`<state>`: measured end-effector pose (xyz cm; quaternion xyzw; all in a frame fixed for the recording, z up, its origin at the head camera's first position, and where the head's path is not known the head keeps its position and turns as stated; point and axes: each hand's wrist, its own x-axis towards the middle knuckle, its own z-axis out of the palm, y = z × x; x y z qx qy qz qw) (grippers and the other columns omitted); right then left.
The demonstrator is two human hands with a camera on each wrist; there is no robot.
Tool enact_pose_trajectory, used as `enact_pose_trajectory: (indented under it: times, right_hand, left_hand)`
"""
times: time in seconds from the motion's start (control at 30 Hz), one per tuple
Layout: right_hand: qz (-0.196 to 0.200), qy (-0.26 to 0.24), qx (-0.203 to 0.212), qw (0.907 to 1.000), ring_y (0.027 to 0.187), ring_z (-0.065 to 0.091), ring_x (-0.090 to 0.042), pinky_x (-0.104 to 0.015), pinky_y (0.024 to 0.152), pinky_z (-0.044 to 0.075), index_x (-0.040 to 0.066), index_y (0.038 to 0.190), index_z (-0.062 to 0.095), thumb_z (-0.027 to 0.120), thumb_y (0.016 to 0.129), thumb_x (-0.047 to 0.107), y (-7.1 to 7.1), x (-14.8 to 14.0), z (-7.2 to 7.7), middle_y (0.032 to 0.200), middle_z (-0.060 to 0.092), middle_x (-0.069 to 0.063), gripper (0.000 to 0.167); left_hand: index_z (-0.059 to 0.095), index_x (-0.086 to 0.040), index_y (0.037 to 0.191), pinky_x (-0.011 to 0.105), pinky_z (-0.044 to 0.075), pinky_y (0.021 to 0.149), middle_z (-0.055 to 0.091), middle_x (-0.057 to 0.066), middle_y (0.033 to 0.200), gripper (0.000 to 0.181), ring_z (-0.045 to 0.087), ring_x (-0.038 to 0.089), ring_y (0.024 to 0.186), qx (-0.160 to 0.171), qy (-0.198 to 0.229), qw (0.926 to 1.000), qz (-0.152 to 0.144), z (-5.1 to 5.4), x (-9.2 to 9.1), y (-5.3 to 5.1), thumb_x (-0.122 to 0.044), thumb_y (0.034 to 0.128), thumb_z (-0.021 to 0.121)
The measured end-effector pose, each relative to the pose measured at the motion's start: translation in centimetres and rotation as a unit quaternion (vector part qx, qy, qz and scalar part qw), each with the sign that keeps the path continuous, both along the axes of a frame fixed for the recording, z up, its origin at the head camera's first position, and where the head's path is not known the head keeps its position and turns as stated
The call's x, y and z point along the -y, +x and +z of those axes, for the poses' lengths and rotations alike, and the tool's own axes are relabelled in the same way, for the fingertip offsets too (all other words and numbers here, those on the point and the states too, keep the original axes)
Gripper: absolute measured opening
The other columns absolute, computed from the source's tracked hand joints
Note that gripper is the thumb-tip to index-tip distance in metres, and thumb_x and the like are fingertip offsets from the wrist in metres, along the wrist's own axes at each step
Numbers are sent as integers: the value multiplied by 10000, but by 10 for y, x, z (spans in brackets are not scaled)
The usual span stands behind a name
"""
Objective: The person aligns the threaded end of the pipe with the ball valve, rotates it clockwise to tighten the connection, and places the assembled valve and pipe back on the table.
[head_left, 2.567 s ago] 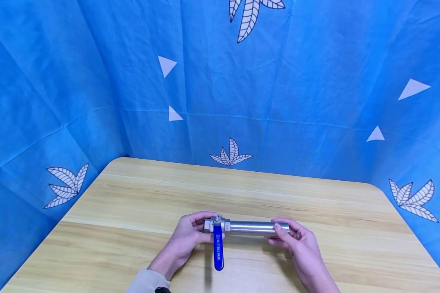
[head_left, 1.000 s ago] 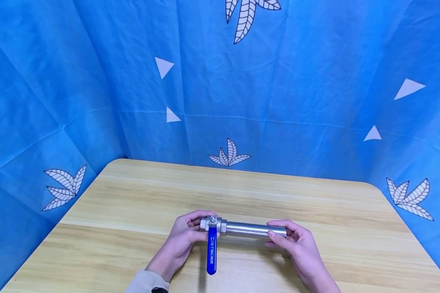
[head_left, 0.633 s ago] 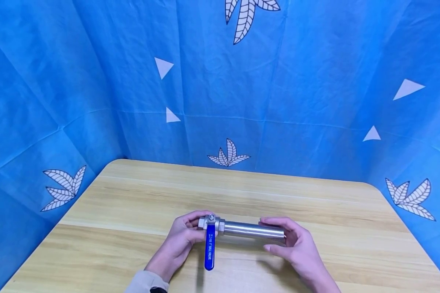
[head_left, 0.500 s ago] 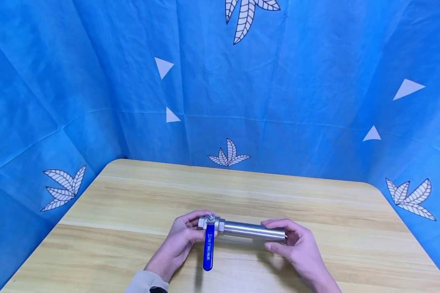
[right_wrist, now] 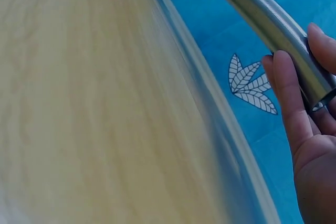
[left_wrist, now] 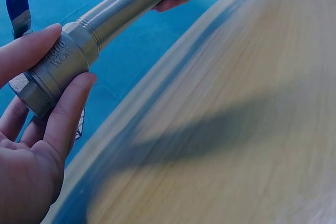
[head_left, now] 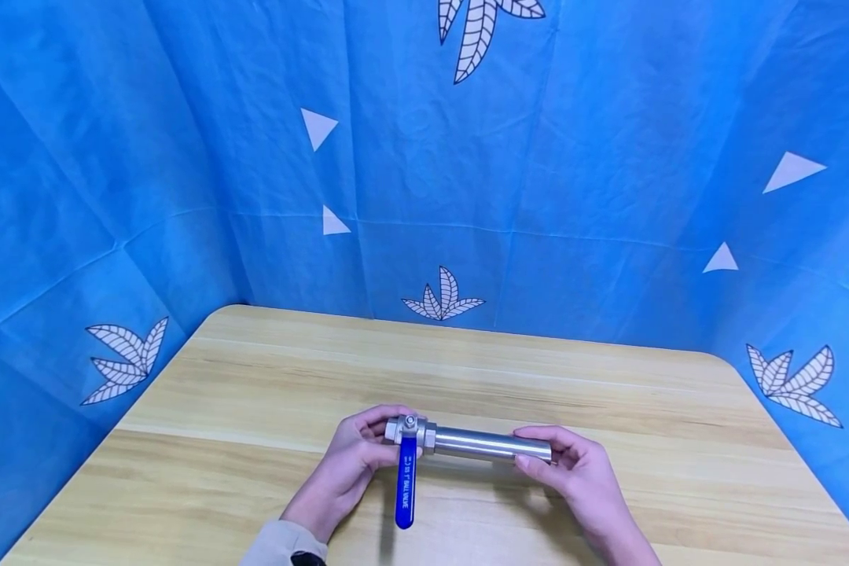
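Above the table, my left hand (head_left: 345,465) grips a steel ball valve (left_wrist: 65,64) by its body, thumb on one side and fingers on the other. The valve's blue lever handle (head_left: 406,487) points toward me. From the valve's right end runs a straight steel pipe (head_left: 491,445), with a few threads showing at the joint in the left wrist view. My right hand (head_left: 586,481) holds the pipe's free end between thumb and fingers. In the right wrist view the pipe's open end (right_wrist: 321,102) faces the palm.
The wooden table (head_left: 269,377) has rounded far corners. A blue curtain (head_left: 424,157) with white leaves and triangles encloses its back and sides. Shadows of the hands and the valve fall on the tabletop below them.
About half a second ago my right hand's fingers were spread loosely around the pipe end; now they close on it. The left hand stays on the valve, and the lever shifts slightly.
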<state>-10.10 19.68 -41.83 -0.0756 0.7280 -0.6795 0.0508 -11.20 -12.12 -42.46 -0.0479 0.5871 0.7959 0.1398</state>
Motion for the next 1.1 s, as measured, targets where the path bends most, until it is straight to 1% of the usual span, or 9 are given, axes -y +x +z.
enact_pose_trajectory:
  times: [0.17,0.33,0.53,0.63,0.7,0.77,0.93,1.0,1.1]
  right_hand:
    - [92,-330,139,9993,890,800,-177,-373,855,682,-137,1269,686,777,928,-15,0,2,0,1023,798,-30,374]
    - [-100,-162,349,9992,844,804,-218,-386,851,685,-118,1261,699,773,955,40,0,4,2,1013,795,-41,352]
    - [-325,52,589,9977,838,812,-265,-378,866,682,-96,1270,703,770,973,91,0,5,6,1032,802,-56,358]
    - [-325,69,620,9975,856,811,-266,-373,874,681,-97,1281,695,770,978,104,1,5,7,1056,801,-51,372]
    - [-307,43,566,9979,893,801,-221,-349,871,679,-84,1288,697,787,959,88,1,5,6,1088,797,-35,382]
    - [-191,18,394,9990,972,784,-172,-313,885,670,-70,1317,685,806,929,49,2,4,5,1165,789,-38,423]
    - [224,75,-231,9995,1208,713,-110,-221,1001,606,-20,1414,638,847,850,-32,0,2,2,1413,703,-172,602]
    - [286,142,-328,9990,1238,701,-110,-204,1027,586,4,1429,636,860,833,-36,0,1,1,1448,670,-220,637]
    - [287,241,-393,9985,1206,715,-115,-206,1016,593,18,1420,648,868,820,-40,-1,1,1,1426,687,-210,641]
  left_hand:
    - [686,24,1346,353,571,1049,783,83,1218,626,689,236,1172,-38,-7,10000,18,0,-1,0,124,740,804]
    - [713,3,1312,357,576,1037,790,81,1204,616,697,238,1159,-46,5,10000,46,0,-1,-1,148,718,783]
    - [703,-2,1334,331,595,1035,771,86,1225,604,707,239,1167,-10,95,10000,-22,0,-1,0,127,753,807]
    - [703,-8,1336,327,596,1035,771,87,1224,602,709,238,1167,13,116,9999,-31,1,-1,1,125,758,802]
    - [700,-8,1343,323,598,1037,773,85,1231,606,705,234,1170,26,120,9999,-22,1,-1,0,127,760,797]
    - [695,-5,1349,320,600,1038,772,85,1240,610,701,229,1170,44,135,9999,15,1,-1,0,127,762,797]
    - [692,0,1349,322,614,1015,769,88,1254,615,711,223,1141,98,156,9997,169,0,-1,0,139,757,785]
    - [687,3,1354,328,619,1004,768,90,1252,623,715,224,1131,128,177,9995,208,0,-1,-1,147,754,773]
    - [664,14,1379,334,621,1003,765,89,1256,642,712,224,1137,173,238,9993,236,0,-1,-1,145,760,771]
